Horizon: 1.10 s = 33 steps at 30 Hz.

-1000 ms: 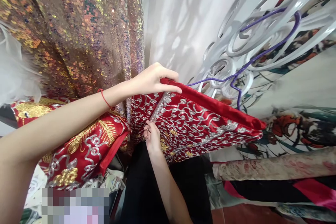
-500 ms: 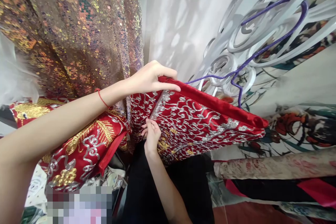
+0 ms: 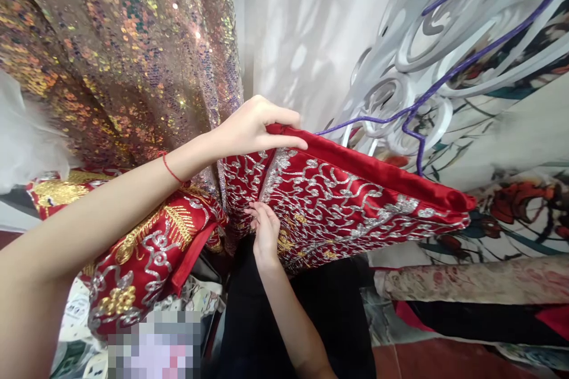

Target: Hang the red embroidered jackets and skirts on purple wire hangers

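Observation:
A red garment [image 3: 338,189] with silver and gold embroidery and a plain red band [image 3: 382,174] along its top stretches across the middle. My left hand [image 3: 262,124], at the end of the arm with a red string bracelet [image 3: 171,167], is closed on that band, thumb in front and fingers over the edge. Lower down, my right hand [image 3: 267,228] is pinched against the garment beside a vertical seam; what its fingertips hold is too small to make out. A purple wire hanger [image 3: 413,109] shows behind the band.
To the left lies a red piece with gold and silver embroidery [image 3: 133,272]. Sequined fabric [image 3: 146,47] hangs behind it. White scrollwork metal [image 3: 395,95] stands at the right, near floral cloth [image 3: 524,207] and a rolled patterned fabric [image 3: 466,281].
Garment, hanger and right hand appear slightly farther right in view, with the hanger shifted most. Both hands keep their places on the garment.

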Each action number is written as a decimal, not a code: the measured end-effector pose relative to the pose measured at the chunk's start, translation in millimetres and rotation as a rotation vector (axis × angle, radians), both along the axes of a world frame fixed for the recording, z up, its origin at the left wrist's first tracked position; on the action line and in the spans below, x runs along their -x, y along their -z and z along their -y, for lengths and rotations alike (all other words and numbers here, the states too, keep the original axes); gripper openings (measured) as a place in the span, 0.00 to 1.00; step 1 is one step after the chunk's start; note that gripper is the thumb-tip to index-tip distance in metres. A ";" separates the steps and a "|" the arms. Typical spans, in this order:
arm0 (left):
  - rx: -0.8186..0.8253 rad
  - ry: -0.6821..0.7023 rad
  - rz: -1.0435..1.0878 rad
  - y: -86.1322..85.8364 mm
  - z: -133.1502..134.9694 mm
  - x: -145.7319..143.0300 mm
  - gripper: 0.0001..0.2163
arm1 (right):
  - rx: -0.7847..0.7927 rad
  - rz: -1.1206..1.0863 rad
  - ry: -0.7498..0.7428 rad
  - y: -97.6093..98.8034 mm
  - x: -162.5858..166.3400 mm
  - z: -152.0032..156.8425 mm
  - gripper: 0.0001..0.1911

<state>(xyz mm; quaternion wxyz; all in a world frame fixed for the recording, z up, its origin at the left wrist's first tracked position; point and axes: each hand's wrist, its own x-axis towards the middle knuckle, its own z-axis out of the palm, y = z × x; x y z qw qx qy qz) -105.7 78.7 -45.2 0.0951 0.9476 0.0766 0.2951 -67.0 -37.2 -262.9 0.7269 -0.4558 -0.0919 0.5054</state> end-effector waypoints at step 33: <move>-0.052 -0.036 0.030 -0.6 -0.9 -1.3 0.27 | -0.046 0.078 -0.061 -45.1 -8.0 37.4 0.16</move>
